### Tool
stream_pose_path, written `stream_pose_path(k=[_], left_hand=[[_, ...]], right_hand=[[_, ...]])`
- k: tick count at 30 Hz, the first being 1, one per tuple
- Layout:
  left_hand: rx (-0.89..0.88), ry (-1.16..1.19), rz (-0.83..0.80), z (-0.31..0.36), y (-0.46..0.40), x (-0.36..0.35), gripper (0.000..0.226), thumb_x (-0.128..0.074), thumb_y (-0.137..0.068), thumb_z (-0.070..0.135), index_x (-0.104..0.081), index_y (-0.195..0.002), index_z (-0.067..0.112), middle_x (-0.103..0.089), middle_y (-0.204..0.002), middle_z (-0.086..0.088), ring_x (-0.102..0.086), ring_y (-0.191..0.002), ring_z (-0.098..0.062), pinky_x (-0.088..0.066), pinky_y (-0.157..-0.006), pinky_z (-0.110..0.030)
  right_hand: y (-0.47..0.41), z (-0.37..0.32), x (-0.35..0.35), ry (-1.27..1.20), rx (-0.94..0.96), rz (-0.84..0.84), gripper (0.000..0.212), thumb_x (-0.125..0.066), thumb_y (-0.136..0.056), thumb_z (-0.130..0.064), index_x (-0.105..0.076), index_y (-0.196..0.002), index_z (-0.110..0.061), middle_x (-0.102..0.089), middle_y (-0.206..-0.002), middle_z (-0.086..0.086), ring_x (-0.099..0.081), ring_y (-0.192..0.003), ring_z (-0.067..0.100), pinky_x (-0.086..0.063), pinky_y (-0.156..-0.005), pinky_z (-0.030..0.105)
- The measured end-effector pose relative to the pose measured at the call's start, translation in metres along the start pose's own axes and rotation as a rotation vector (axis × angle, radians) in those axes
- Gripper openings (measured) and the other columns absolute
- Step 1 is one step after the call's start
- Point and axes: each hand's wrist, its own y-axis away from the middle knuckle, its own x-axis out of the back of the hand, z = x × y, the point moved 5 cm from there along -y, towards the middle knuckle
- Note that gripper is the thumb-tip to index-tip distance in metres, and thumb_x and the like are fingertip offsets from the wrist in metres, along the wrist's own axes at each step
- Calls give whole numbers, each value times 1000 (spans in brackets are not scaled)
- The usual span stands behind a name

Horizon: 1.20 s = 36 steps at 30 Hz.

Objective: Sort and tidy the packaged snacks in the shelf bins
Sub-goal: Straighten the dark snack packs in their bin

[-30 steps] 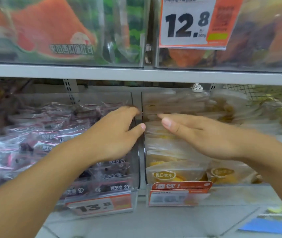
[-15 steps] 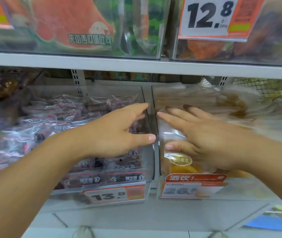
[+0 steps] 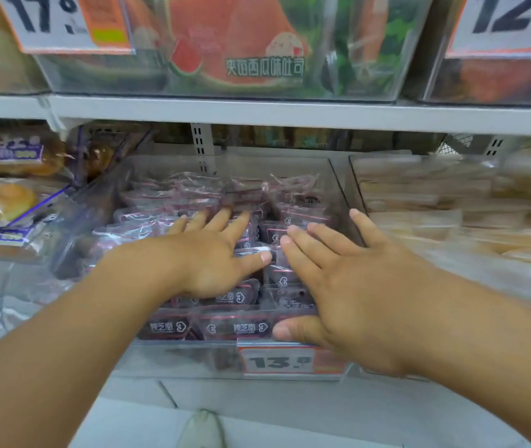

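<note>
Left to right: wrapped buns [image 3: 2, 202] lie at the far left, beside a clear bin [image 3: 193, 357] of dark purple snack packets [image 3: 238, 326] fronted by a price tag [image 3: 278, 360], with a blurred bin of pale packets [image 3: 451, 202] at the right. The left hand [image 3: 207, 257] and right hand [image 3: 351, 286] rest flat on the purple packets, fingers [image 3: 303, 260] straight and spread, covering the middle of the pile. A white shelf [image 3: 290, 113] above carries bins of watermelon-print packages [image 3: 235, 46]; pale floor lies below.
</note>
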Motion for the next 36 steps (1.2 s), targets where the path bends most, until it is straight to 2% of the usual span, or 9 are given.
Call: stream_pose_path(k=[5, 10, 15, 18, 21, 23, 25, 30, 36], left_hand=[[-64, 94, 102, 2, 4, 5, 76, -11, -93, 69, 4, -158, 32, 7, -166, 5, 6, -153, -20, 1, -124, -44], [-228, 312, -43, -19, 33, 15, 111, -40, -61, 97, 3, -152, 53, 15, -159, 31, 17, -145, 7, 1, -122, -33], [-318, 41, -130, -27, 41, -4, 138, -70, -42, 88, 18, -144, 61, 27, -151, 38, 26, -144, 1, -3, -125, -44], [-326, 105, -54, -28, 45, -8, 138, -65, -44, 90, 12, -151, 51, 23, -153, 34, 22, -145, 3, -5, -125, -39], [-301, 201, 191, -47, 68, 4, 132, -56, -49, 89, -2, -157, 37, 12, -161, 25, 14, -145, 9, -5, -121, -23], [-329, 169, 415, -62, 89, 14, 103, -56, -55, 88, -38, -144, 39, -23, -159, 20, -18, -144, 4, -23, -116, -24], [-282, 154, 466, -82, 98, 9, 70, -57, -58, 83, -52, -115, 43, -50, -135, 15, -47, -123, -3, -40, -102, -29], [-179, 134, 379, -98, 91, -15, 57, -41, -67, 90, -41, -99, 43, -59, -97, 12, -54, -82, -5, -45, -75, -31], [-214, -27, 320, -91, 80, -14, 69, -16, -56, 98, -29, -95, 43, -45, -99, 22, -43, -92, -1, -28, -79, -30]], right_hand=[[-17, 8, 8, 13, -27, -80, 90, -18, -90, -75, 12, -157, -23, 16, -165, -5, 13, -153, 17, 6, -120, 61], [-12, -1, 24, -132, 41, 132, 65, -48, -89, -66, -32, -139, -27, -39, -139, -4, -34, -140, 22, -6, -124, 51], [-11, -38, 18, -372, 232, 288, 89, -26, -85, -76, -3, -157, -29, -6, -164, -12, -5, -150, 9, -5, -122, 26], [-27, -50, 4, -331, 178, 340, 96, -8, -82, -77, 7, -158, -20, -4, -166, -4, -6, -151, 15, -9, -123, 31], [-25, -51, 9, -303, 188, 437, 80, -18, -92, -69, -19, -156, -20, -28, -158, -4, -26, -143, 16, -24, -116, 31], [-12, -52, 18, -254, 197, 534, 61, -37, -91, -63, -45, -139, -26, -47, -139, -6, -44, -127, 20, -43, -98, 35], [-4, -53, 28, -202, 165, 577, 40, -56, -87, -58, -60, -116, -31, -55, -115, -8, -54, -108, 20, -39, -74, 31], [-13, -57, 35, -352, 220, 567, 21, -73, -84, -45, -70, -85, -25, -55, -100, -9, -49, -97, 17, -46, -78, 37], [-29, -62, 35, -451, 224, 516, 24, -74, -82, -49, -68, -81, -25, -57, -96, -11, -45, -92, 16, -47, -81, 40]])
